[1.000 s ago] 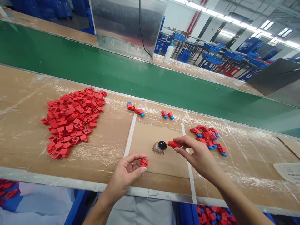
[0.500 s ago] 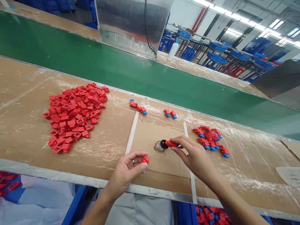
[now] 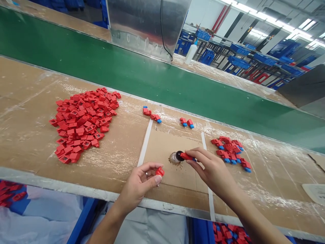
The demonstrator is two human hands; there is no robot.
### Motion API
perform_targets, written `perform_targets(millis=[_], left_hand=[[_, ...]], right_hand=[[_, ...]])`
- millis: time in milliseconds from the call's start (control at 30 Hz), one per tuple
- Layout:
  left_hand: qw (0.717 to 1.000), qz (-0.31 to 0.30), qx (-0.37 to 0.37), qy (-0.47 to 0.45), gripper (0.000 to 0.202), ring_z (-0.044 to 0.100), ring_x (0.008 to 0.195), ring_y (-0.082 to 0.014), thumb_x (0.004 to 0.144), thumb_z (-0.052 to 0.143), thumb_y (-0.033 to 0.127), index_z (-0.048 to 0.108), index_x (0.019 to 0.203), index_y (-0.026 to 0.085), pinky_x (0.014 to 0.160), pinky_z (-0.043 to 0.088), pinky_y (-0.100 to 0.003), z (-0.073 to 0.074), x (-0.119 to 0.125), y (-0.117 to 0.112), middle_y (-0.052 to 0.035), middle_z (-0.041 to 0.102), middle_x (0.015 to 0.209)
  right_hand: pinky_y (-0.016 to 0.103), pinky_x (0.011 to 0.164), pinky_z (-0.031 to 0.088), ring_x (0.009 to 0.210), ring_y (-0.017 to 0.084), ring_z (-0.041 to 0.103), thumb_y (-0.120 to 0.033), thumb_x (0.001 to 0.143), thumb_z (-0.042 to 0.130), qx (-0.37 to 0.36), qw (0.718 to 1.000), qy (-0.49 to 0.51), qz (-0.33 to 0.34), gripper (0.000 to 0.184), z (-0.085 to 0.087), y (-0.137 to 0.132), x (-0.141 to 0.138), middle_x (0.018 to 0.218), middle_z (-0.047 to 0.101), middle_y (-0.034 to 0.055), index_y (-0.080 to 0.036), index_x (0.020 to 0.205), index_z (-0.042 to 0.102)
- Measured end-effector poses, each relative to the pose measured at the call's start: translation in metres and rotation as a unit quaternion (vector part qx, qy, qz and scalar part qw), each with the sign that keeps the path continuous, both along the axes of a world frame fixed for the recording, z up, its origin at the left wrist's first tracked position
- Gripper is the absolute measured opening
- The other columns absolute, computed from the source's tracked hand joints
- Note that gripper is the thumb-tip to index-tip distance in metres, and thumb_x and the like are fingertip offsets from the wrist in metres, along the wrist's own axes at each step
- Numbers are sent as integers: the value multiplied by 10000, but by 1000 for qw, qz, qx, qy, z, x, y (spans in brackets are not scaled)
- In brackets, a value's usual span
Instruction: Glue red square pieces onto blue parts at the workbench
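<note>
The light, stiff red plastic part is pinched in my right hand, its tip touching a small glass jar at centre; I'd hold it by its sides. My left hand grips another red part. Loose red pieces heap at ten o'clock on the worktop; blue-tipped parts lie at two o'clock.

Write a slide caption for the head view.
Right hand touches a red plastic part to a black-topped jar; left hand holds another.
</note>
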State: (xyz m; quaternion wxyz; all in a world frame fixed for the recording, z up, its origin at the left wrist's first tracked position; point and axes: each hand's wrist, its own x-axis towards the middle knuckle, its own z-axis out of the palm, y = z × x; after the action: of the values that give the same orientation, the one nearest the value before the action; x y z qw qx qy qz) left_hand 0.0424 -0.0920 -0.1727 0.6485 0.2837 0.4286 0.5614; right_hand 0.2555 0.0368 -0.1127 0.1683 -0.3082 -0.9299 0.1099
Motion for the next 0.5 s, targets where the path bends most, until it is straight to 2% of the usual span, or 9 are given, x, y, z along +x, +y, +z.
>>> perform_targets(millis=[333,500], left_hand=[[1000,21,4,8,316,546,772,-119,807,725,317,670,1097,207,681,465,-226,-2,1,0,-23,630,878],[1000,22,5,8,310,546,765,-115,816,715,329,664,1094,204,671,473,-226,-2,1,0,-22,621,888]], right_hand=[[331,724,529,897,212,665,-255,997,451,15,1000,-13,10,176,4,-1,-2,1041,676,77,-225,1110,583],[335,768,533,935,208,652,-270,987,481,19,1000,6,-8,189,9,-1,0,1060,667,75,-215,1131,590]])
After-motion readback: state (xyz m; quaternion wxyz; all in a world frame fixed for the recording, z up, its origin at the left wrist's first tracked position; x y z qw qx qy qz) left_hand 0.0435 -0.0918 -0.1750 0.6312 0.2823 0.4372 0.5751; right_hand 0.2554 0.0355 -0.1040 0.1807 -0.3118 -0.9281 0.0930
